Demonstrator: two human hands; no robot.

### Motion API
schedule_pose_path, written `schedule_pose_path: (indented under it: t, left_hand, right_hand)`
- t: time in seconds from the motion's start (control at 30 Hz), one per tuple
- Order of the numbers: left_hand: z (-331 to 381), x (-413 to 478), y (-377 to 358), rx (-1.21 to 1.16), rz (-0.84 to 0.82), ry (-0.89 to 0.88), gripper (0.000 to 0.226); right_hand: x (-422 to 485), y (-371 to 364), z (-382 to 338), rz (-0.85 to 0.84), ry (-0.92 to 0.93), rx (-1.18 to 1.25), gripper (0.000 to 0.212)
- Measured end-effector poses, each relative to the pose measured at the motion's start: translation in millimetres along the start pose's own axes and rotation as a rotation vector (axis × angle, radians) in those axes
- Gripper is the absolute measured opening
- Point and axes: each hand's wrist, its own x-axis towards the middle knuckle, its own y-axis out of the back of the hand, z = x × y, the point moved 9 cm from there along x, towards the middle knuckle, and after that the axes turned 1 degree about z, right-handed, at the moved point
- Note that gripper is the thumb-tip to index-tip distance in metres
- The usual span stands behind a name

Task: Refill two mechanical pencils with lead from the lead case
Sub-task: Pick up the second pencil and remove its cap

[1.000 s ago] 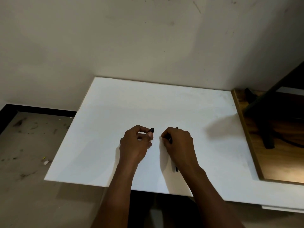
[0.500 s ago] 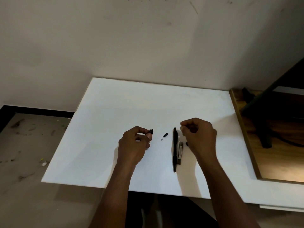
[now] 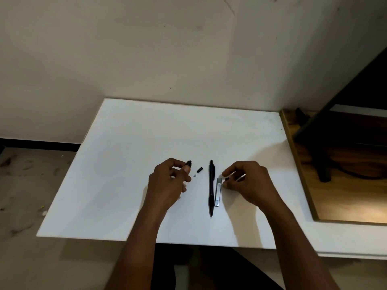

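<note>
My left hand (image 3: 167,183) is closed around a black mechanical pencil (image 3: 189,163); only its open top end sticks out past my thumb. Just right of it, a small black cap (image 3: 200,169) and a tiny grey eraser (image 3: 194,175) lie on the white board (image 3: 129,164). A second black mechanical pencil (image 3: 211,189) lies flat, tip towards me. The slim grey lead case (image 3: 217,193) lies alongside it on the right. My right hand (image 3: 249,183) hovers at the case's top end, thumb and forefinger curled around a small black piece (image 3: 226,178); whether they grip it is unclear.
The white board rests on a desk against a beige wall. To the right is a wooden surface (image 3: 345,195) with a dark stand (image 3: 320,164) on it. The floor (image 3: 25,195) with scattered debris lies off the board's left edge.
My right hand lifted off the second pencil and lead case, uncovering them, moved right, then came down to the case's top end. My left hand stayed put with its pencil.
</note>
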Motion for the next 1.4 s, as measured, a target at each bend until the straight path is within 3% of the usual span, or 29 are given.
schedule_pose_path:
  t: [0.13,0.3,0.6,0.9,1.03,1.13,1.27,1.4]
  left_hand:
    - [0,0,-4,0.028,0.001,-0.009,0.013]
    - [-1,0,-7,0.047,0.003,-0.022,0.011]
    - [-1,0,-12,0.042,-0.011,-0.031,0.01]
    - [-2,-3,-20,-0.076,-0.089,0.005,0.013]
    - [-4,-3,-20,-0.112,-0.092,0.021,0.012]
    - [-9,-2,-18,-0.159,-0.072,0.073,0.011]
    - [-14,0,-21,-0.171,-0.105,0.134,0.008]
    - [-10,1,-22,-0.136,-0.145,0.102,0.01]
  right_hand:
    - [0,-5,-4,0.033,0.017,-0.059,0.01]
    - [-3,-10,-5,0.096,-0.047,-0.093,0.02]
    - [-7,-5,5,0.101,-0.14,-0.06,0.007]
    - [-15,-17,7,0.101,-0.192,-0.065,0.023]
    - [-14,-17,8,0.087,-0.18,-0.045,0.015]
    - [-11,-12,11,0.068,-0.197,0.144,0.002]
    - [-6,-12,9,-0.025,-0.169,0.7,0.006]
    - [-1,-14,-1,-0.044,-0.164,1.036,0.011]
